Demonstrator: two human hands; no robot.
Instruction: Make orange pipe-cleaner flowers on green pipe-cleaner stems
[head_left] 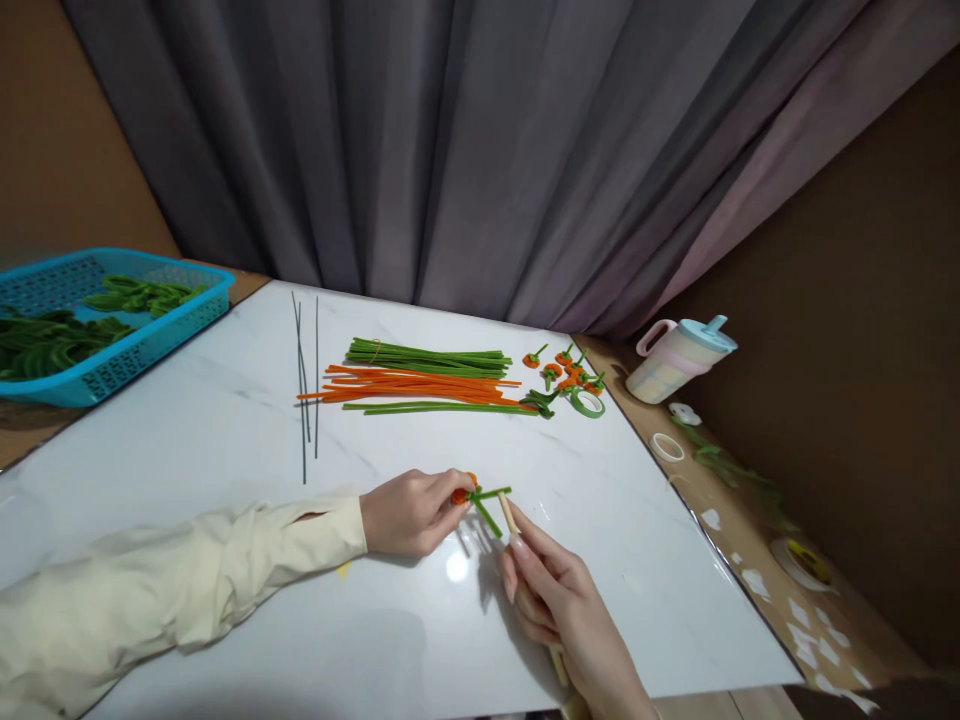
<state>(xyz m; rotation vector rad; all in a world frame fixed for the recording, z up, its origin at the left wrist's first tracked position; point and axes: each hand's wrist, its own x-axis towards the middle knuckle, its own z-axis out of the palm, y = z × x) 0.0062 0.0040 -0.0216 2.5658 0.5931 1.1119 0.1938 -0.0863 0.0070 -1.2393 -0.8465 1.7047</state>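
Observation:
My left hand (417, 512) pinches a small orange pipe-cleaner piece (463, 495) between thumb and fingers. Two green pipe-cleaner ends (489, 517) stick out from it toward the right. My right hand (559, 592) is closed around a thin pale wooden stick (508, 513). The stick's tip is at the upper green end; whether they touch I cannot tell. Beyond my hands lie a bundle of green pipe cleaners (427, 357), a row of orange ones (412, 384) and a few loose green strands (435, 407).
Several orange pieces with green stems (553, 372) lie at the back right beside a roll of green tape (587, 403). Thin dark wires (316, 380) lie at left. A blue basket (161, 335) holds green pieces. A lidded cup (675, 365) and white tape roll (667, 447) stand right.

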